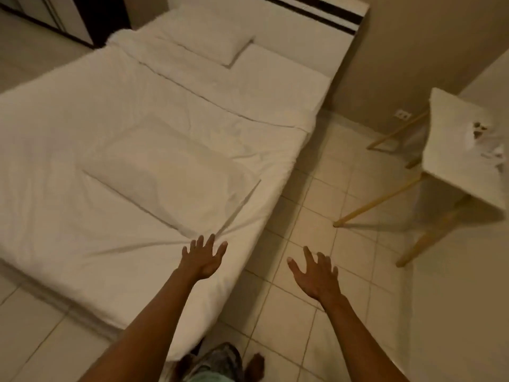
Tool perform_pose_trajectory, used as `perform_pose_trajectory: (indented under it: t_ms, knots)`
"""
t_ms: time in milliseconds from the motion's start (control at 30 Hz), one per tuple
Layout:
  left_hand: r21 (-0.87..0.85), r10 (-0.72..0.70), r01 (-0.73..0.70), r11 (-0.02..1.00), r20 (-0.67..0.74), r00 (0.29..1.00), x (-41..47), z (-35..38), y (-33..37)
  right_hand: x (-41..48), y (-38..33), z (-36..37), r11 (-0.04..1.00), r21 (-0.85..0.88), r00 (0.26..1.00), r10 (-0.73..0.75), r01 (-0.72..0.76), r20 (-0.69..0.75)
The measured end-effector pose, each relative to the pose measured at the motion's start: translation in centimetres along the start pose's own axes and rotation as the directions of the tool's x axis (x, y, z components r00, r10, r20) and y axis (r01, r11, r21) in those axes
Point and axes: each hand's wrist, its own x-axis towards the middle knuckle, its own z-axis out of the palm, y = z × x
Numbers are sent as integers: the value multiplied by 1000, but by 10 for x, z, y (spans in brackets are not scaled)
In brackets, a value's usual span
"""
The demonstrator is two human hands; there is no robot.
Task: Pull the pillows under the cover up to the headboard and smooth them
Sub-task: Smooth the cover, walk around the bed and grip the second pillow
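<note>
A white cover [82, 128] is spread over the bed. Under it a rectangular bulge, a pillow [168, 175], lies in the lower half of the bed, far from the headboard [316, 12]. Another white pillow [203, 37] rests uncovered near the headboard on its left side. My left hand [202, 256] hovers over the near right edge of the cover, fingers spread, holding nothing. Over the tiled floor beside the bed, my right hand [315, 274] is open too, fingers apart.
A small white table [462, 158] with wooden legs stands on the right by the wall, something small lying on it. Beige floor tiles [316, 216] run between it and the bed. A dark cabinet [91, 17] stands at the far left. My feet show at the bottom.
</note>
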Motion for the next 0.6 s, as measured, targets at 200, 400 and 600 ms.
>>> perform_pose_trajectory:
  t_ms: [200,400,600]
  knots:
    - [-215,-218,201,956,-55,974,4,-3,1,73,-38,-39,971,-87,974,-217,223,69]
    - [-450,-409,347,823,-46,911,48,-32,-29,152,-113,-48,914,-122,913,-362,387,186]
    - [-505,-405,337,795,-26,914,104,-71,-21,226,-188,-89,845,-180,856,-461,504,234]
